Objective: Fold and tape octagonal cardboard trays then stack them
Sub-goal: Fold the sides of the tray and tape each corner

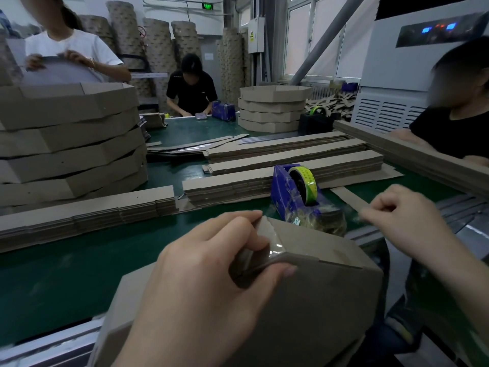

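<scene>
My left hand (211, 263) grips the top corner of a folded brown cardboard tray (317, 295) held close in front of me; fingers curl over the rim and the thumb presses the outer wall. Clear tape (275, 242) shines across that corner seam. My right hand (399, 223) pinches a strip of clear tape (354, 217) drawn from the blue tape dispenser (293, 197) with a yellow-green roll, just behind the tray. A tall stack of finished octagonal trays (68, 144) stands at the left.
Piles of flat cardboard strips (285, 160) lie across the green belt (66, 263). A second tray stack (272, 109) and another dispenser (223, 110) stand further back. Three other people work around the table; a grey machine (397, 83) fills the right.
</scene>
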### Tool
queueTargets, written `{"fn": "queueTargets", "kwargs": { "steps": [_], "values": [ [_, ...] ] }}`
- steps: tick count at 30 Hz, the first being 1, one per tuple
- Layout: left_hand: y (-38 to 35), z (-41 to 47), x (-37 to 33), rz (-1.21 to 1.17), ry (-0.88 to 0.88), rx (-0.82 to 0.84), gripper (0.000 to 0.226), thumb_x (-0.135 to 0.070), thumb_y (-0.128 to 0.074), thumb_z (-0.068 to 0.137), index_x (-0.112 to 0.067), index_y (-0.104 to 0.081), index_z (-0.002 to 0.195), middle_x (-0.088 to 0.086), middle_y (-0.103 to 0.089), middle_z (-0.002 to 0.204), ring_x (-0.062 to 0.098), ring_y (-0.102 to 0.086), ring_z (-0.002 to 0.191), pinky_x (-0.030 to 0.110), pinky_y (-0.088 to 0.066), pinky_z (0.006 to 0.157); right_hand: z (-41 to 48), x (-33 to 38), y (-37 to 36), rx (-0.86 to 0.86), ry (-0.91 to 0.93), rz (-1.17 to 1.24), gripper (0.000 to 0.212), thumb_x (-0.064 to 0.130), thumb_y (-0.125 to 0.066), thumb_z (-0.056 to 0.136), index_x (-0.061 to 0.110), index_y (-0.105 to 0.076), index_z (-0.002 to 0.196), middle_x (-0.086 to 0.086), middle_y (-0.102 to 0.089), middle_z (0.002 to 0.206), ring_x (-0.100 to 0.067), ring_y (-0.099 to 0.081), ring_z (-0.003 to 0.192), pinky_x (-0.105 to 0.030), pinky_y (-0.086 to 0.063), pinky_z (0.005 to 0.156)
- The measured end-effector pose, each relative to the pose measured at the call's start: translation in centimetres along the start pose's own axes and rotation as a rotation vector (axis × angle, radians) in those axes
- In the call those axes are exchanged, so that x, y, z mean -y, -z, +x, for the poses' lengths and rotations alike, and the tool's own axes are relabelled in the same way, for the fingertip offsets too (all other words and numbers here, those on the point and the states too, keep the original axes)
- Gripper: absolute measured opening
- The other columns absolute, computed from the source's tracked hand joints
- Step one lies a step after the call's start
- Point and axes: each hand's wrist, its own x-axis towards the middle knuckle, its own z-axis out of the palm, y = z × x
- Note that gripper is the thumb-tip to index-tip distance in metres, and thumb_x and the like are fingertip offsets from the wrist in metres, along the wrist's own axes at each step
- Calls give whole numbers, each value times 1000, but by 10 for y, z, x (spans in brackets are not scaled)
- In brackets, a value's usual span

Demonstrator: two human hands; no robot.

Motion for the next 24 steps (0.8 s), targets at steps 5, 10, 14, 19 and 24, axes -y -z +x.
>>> {"fn": "queueTargets", "kwargs": {
  "steps": [5,10,14,19,24],
  "values": [
    [9,-10,-7,-67,-53,-2,26,-53,-71,73,-28,-65,80,-19,-66,114,1,-64,99,30,-56,79,3,32,29,42,166,-19,17,25,-69,78,17,-66,63,3,-53,83,-10,-51,72,-29,-35,61],
    [11,-8,-1,-41,-21,77,15,-43,-68,81,-36,-62,93,-32,-46,128,4,-58,113,25,-46,91,-4,83,51,483,312,506,17,39,-73,75,25,-70,66,0,-58,75,-15,-53,62,-34,-43,66],
    [-1,-22,37,-338,23,250,32,-19,-69,86,-37,-50,104,-24,-38,128,7,-42,130,7,-25,90,0,112,48,813,401,587,14,32,-62,74,27,-69,62,-8,-57,79,-15,-53,65,-24,-43,62],
    [19,-25,-11,-101,-74,-102,34,-53,-70,65,-30,-46,71,-19,-61,109,-1,-65,87,23,-53,65,8,129,39,1026,405,498,18,26,-62,73,25,-68,57,-7,-57,78,-18,-50,68,-21,-44,60],
    [16,-23,-10,-209,-25,-169,44,-54,-72,58,-32,-39,78,-15,-57,117,-9,-64,94,13,-53,71,10,134,30,1131,374,403,18,27,-63,71,26,-67,53,0,-57,74,-11,-51,64,-16,-44,57]
  ]
}}
